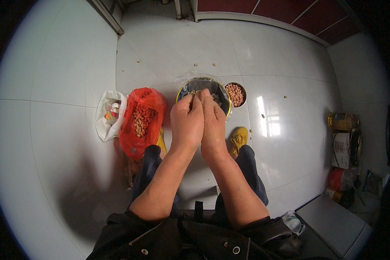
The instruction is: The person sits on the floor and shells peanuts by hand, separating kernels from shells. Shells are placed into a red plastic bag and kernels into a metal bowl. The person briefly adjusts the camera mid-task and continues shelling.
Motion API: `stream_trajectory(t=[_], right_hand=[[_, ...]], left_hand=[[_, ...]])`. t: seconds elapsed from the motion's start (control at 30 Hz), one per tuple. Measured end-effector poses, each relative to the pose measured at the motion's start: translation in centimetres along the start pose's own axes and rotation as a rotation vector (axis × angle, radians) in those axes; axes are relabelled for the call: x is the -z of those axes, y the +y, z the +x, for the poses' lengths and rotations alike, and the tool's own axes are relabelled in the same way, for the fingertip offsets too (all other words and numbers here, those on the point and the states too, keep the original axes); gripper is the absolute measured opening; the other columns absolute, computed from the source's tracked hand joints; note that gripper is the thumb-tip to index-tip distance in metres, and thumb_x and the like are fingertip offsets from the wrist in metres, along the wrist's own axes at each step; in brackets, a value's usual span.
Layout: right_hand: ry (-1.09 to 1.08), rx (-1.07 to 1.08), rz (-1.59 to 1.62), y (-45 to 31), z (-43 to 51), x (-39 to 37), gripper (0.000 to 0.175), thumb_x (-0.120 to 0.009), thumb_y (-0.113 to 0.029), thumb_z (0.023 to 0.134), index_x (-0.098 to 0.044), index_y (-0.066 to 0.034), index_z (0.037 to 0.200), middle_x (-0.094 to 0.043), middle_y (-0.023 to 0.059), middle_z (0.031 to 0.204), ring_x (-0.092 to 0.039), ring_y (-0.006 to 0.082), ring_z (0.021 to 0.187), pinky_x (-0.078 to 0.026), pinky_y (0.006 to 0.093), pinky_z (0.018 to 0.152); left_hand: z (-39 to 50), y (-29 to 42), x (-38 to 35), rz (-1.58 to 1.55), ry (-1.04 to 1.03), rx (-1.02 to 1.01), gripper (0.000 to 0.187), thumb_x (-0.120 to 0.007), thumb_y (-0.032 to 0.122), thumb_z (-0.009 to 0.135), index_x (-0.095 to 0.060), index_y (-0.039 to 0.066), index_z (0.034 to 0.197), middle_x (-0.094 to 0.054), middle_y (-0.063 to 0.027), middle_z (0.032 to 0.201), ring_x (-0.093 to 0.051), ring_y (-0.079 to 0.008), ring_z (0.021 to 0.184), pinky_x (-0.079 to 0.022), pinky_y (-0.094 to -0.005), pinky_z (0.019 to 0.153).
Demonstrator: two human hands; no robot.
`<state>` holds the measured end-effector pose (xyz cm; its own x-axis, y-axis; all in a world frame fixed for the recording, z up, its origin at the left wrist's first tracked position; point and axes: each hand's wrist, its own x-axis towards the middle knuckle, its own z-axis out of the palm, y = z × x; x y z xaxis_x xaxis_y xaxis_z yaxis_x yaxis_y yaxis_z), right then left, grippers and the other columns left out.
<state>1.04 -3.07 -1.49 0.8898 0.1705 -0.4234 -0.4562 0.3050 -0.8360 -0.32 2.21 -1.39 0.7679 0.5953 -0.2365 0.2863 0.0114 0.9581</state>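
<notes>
My left hand (187, 115) and my right hand (213, 118) are pressed together above a round bin (228, 113) with a yellow rim and a clear plastic liner. Their curled fingers meet; whatever lies between them is hidden. Peanut shells (216, 98) show inside the bin. Touching or close to its right side is a round bowl of shelled peanuts (235, 94). To the left, a red plastic bag (130, 143) stands open with unshelled peanuts (143, 118) in it.
A white bag (100, 128) with wrappers stands left of the red bag. Bits of shell or peanuts (214, 64) dot the tiled floor. My yellow shoes (239, 138) flank the bin's near side. A bottle (343, 121) and a box (341, 150) lie far right. Dark red cabinets (279, 11) stand ahead.
</notes>
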Motion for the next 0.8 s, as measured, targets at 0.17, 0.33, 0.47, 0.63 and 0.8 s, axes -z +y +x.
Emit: stream_trajectory(t=[0.17, 0.33, 0.47, 0.63, 0.8], right_hand=[[-0.004, -0.012, 0.015, -0.25, -0.19, -0.12, 0.037, -0.053, -0.035, 0.098, -0.056, -0.0048, 0.078, -0.05, -0.0027, 0.074, -0.043, 0.0059, 0.07, -0.038, 0.0235, 0.059], [0.003, -0.002, -0.009, -0.17, -0.11, -0.08, 0.036, -0.053, -0.034, 0.098, -0.056, -0.005, 0.078, -0.049, -0.0029, 0.073, -0.043, 0.006, 0.069, -0.038, 0.0234, 0.059], [0.002, -0.012, -0.023, -0.1, 0.01, 0.01, 0.036, -0.053, -0.034, 0.098, -0.056, -0.0048, 0.077, -0.049, -0.0032, 0.072, -0.042, 0.0059, 0.068, -0.037, 0.0233, 0.058], [0.013, 0.006, -0.012, -0.07, 0.02, -0.08, 0.037, -0.053, -0.034, 0.099, -0.056, -0.0042, 0.077, -0.05, -0.0027, 0.071, -0.043, 0.0059, 0.068, -0.037, 0.0238, 0.057], [0.027, -0.001, -0.027, 0.05, -0.03, -0.06, 0.039, -0.049, -0.034, 0.1, -0.058, -0.0022, 0.079, -0.05, -0.002, 0.071, -0.042, 0.0065, 0.067, -0.037, 0.0246, 0.057]], left_hand=[[-0.08, 0.0, 0.03, -0.003, 0.004, 0.003, 0.025, -0.047, 0.014, 0.093, -0.056, -0.006, 0.08, -0.058, -0.0223, 0.069, -0.056, -0.0281, 0.061, -0.044, -0.0394, 0.061], [0.05, -0.02, 0.06, 0.035, 0.006, -0.012, 0.026, -0.048, 0.014, 0.093, -0.056, -0.006, 0.08, -0.058, -0.0222, 0.069, -0.057, -0.0271, 0.062, -0.044, -0.0393, 0.061], [-0.03, -0.06, 0.04, 0.019, 0.002, 0.007, 0.026, -0.048, 0.014, 0.093, -0.056, -0.006, 0.08, -0.058, -0.0222, 0.07, -0.057, -0.0275, 0.063, -0.045, -0.0394, 0.062], [0.04, -0.12, 0.02, 0.017, 0.003, -0.003, 0.027, -0.048, 0.016, 0.094, -0.057, -0.006, 0.081, -0.059, -0.022, 0.07, -0.057, -0.0272, 0.062, -0.045, -0.0391, 0.062], [-0.02, 0.03, -0.03, -0.021, 0.005, -0.014, 0.031, -0.05, 0.02, 0.096, -0.057, -0.006, 0.08, -0.058, -0.0206, 0.069, -0.055, -0.0254, 0.061, -0.044, -0.0385, 0.061]])
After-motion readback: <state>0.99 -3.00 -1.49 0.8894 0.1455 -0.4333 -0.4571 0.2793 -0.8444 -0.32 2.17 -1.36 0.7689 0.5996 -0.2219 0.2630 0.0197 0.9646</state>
